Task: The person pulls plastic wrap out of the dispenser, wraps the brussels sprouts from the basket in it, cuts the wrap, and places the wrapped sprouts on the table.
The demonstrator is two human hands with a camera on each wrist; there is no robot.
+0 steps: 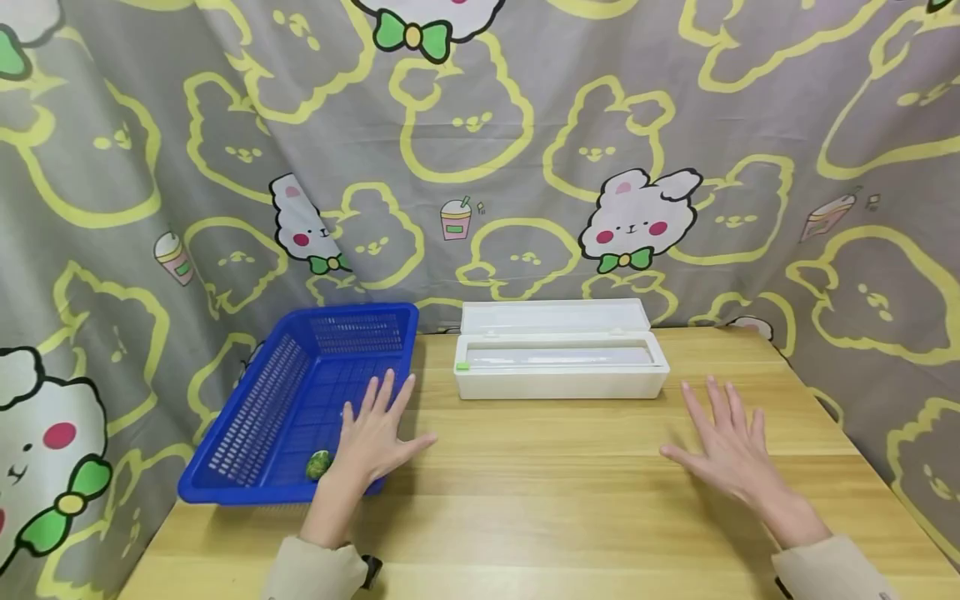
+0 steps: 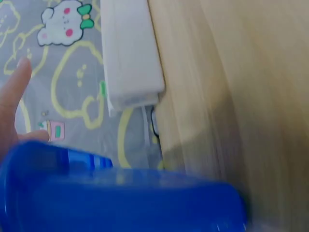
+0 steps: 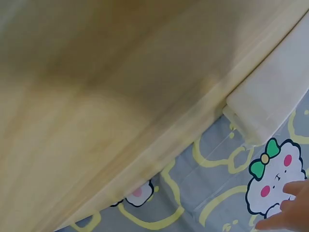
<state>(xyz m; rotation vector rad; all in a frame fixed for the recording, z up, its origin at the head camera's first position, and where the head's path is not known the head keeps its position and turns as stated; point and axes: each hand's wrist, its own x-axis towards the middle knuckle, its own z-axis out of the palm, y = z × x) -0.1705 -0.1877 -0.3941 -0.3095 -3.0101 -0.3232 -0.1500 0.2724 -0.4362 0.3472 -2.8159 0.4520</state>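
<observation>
In the head view my left hand is spread over the near right side of a blue plastic basket. Whether it touches the rim I cannot tell. Inside the basket, close to my wrist, lies a small green mottled round thing, partly hidden by my arm. My right hand hovers above the table at the right, fingers spread, holding nothing. Between and beyond both hands stands a long white box with its lid raised and a green tab at its left end. Each wrist view shows only part of its hand.
The wooden table backs onto a grey curtain with yellow outlines and rabbit faces. More curtain hangs along the left and right sides. A dark band shows at my left sleeve.
</observation>
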